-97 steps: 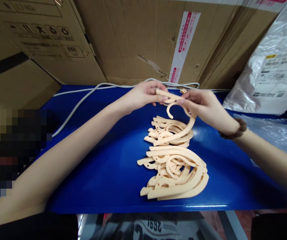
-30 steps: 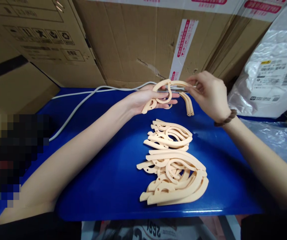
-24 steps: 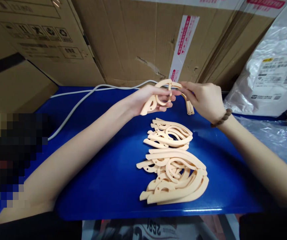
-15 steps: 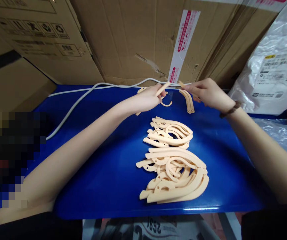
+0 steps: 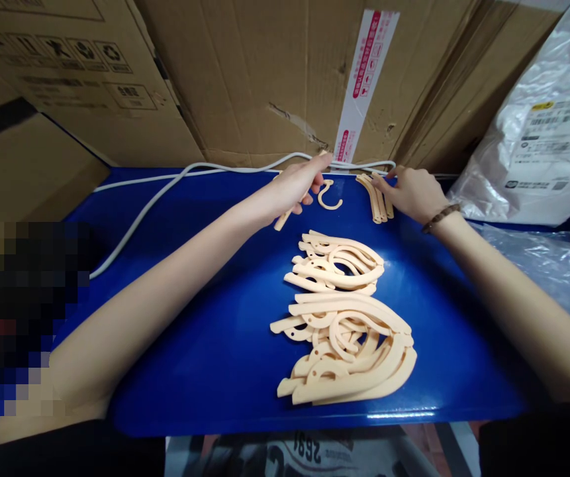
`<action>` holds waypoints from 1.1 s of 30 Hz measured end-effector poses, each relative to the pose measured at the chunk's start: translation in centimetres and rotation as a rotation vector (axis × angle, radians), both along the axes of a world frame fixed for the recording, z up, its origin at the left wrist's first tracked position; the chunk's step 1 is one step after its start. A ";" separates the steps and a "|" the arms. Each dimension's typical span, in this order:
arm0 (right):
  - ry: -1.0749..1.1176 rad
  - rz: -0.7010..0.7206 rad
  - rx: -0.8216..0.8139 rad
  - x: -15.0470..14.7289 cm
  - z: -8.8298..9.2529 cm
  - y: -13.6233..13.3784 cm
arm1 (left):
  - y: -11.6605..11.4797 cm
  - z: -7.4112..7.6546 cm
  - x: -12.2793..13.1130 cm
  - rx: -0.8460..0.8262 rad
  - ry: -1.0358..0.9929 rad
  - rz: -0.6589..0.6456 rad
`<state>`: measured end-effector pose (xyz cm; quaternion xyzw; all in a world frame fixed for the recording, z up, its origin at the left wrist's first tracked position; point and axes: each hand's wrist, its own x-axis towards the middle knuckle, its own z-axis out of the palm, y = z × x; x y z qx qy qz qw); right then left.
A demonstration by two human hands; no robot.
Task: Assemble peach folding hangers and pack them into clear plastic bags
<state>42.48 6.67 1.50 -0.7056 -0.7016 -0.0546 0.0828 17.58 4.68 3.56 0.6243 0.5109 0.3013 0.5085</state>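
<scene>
My left hand [image 5: 297, 189] is closed near the back edge of the table; the tip of a beige hanger arm [image 5: 323, 153] shows above its thumb. Below the same hand the end of another beige piece [image 5: 281, 220] sticks out, partly hidden. Just to its right lies a loose beige hook [image 5: 331, 197]. My right hand [image 5: 416, 192] has its fingers closed at the upper end of a curved beige hanger arm [image 5: 389, 209], which lies beside similar arms [image 5: 371, 199] in a row. Closer to me are two piles of folding hangers, a smaller pile [image 5: 337, 262] and a larger pile [image 5: 351, 348].
Along the back of the blue table [image 5: 205, 371] runs a white cable [image 5: 185, 175]. Cardboard boxes [image 5: 245, 79] stand behind it. On the right are a white plastic-wrapped parcel [image 5: 547, 152] and clear plastic film [image 5: 537, 265].
My right hand has come down and brought its hanger arm alongside the others in the row. My left hand has turned and shifted slightly left, its piece now mostly hidden.
</scene>
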 end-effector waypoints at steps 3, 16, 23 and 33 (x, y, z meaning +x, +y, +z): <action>-0.051 0.030 -0.029 -0.6 0.1 -0.3 | 0.2 0.1 -0.3 -0.144 -0.146 0.007; 0.656 0.352 -0.062 -5.9 3.2 -4.5 | -0.4 0.1 0.3 0.181 -0.124 0.199; 0.931 0.412 0.014 -6.6 5.7 -5.9 | -2.0 2.2 0.5 0.292 -0.203 0.119; -0.076 0.400 0.277 -5.2 6.0 -5.5 | -2.5 2.6 0.8 0.306 -0.060 0.031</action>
